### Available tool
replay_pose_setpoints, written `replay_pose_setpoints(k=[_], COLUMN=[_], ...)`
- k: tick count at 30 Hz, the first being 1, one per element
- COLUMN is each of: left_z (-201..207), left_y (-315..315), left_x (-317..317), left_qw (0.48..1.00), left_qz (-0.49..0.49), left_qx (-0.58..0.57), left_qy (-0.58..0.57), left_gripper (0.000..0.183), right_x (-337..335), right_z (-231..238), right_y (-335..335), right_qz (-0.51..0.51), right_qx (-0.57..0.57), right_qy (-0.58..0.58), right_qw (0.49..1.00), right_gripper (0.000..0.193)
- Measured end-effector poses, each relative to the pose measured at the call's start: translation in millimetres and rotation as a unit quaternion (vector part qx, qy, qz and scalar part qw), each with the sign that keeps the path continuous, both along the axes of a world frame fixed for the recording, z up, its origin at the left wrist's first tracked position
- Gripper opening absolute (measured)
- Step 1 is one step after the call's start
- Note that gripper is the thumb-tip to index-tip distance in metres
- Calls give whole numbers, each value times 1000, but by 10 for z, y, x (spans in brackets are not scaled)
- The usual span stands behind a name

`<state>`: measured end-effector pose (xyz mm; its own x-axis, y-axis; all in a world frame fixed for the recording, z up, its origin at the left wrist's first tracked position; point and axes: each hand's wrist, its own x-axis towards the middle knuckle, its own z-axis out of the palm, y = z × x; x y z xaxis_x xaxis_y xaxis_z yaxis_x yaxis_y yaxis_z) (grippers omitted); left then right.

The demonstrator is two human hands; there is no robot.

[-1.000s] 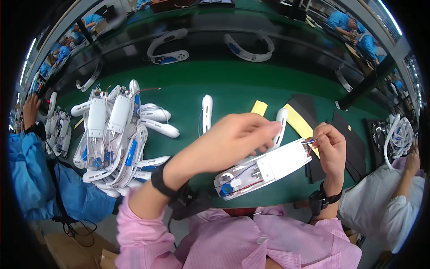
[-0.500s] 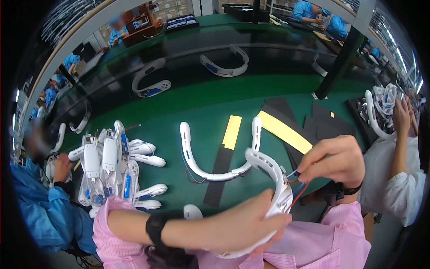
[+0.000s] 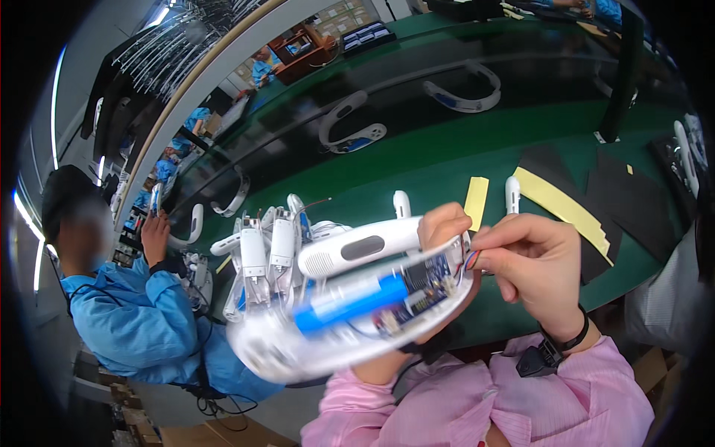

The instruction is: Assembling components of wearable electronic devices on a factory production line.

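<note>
white curved shell point(image 3: 350, 313) w/ blue battery point(image 3: 350, 304) sits raised above the bench, left hand point(image 3: 439, 238) clasped round its end; right hand point(image 3: 532, 261) pinches thin wires point(image 3: 471, 261); a hard tug could snap them, or shell slips.

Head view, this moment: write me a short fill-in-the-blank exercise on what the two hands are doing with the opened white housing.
1. The left hand holds the white housing, whose open inside shows a ____ cylindrical battery.
2. The right hand pinches thin coloured ____ at the housing's end.
3. The table surface is ____.
4. A pile of white housings lies to the person's ____.

Missing words: blue; wires; green; left
</note>
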<state>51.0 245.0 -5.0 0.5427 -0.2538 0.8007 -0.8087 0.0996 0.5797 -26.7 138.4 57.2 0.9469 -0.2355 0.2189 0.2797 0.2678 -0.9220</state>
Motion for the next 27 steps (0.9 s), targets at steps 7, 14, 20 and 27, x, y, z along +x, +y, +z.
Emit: replay_pose_setpoints(k=[7, 14, 20, 27], left_z=[-196, -153, -180, -261], left_y=[-181, -133, -137, -42], left_x=[314, 404, 427, 498], left_qw=[979, 956, 951, 923], left_qz=[164, 200, 241, 290], left_qx=[-7, -15, -7, -19], left_qy=[-123, -214, -191, -254], left_gripper=[39, 48, 42, 38], right_x=[40, 51, 171, 125], right_z=[-107, 16, -342, -302], right_y=[13, -90, -4, 77], right_qz=[66, 173, 69, -9], right_qx=[3, -39, -70, -184], right_qy=[103, 114, -29, -61], right_qw=[993, 977, 995, 981], right_gripper=[10, 11, 9, 14])
